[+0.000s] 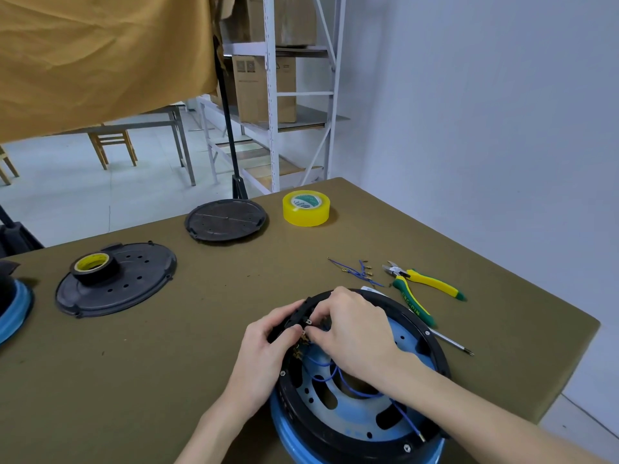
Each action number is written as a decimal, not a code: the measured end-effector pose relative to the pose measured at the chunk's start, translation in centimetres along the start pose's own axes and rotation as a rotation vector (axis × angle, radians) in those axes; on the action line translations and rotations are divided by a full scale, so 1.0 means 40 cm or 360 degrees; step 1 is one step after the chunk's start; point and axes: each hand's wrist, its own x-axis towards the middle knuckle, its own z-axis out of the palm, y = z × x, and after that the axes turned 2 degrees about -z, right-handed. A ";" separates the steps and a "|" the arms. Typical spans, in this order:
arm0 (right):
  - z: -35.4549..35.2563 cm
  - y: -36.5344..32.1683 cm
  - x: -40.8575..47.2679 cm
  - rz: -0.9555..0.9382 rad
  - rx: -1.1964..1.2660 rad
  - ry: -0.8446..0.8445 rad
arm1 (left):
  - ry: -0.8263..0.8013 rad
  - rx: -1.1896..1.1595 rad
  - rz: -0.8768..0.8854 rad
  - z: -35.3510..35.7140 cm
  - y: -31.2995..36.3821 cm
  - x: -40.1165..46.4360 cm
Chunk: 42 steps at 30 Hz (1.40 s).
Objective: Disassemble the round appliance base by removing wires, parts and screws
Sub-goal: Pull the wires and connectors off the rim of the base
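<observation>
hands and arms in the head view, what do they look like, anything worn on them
Both forearms are bare as far as the frame shows: no sleeves in view. The left hand and right hand wear no gloves. No rings, watch or wristbands are visible.

Matt olive cloth surface (201, 346); base (361, 413) matt black plastic ring, glossy blue rim; glossy yellow tape roll (306, 209); pliers (422, 289) with shiny plastic handles.
</observation>
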 end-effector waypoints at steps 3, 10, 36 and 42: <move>0.005 0.004 0.000 0.0016 0.0031 0.0013 | 0.0000 -0.0002 0.0010 0.000 0.000 0.000; 0.019 0.009 -0.006 0.0014 0.0094 0.0000 | -0.0008 0.0044 0.0019 -0.006 -0.002 0.004; 0.013 0.005 -0.017 0.0026 0.0119 0.0041 | 0.0004 -0.0053 0.0000 -0.001 -0.009 0.004; 0.013 -0.004 -0.015 0.0116 0.0183 0.0032 | 0.0020 -0.0055 -0.0001 0.001 -0.013 0.001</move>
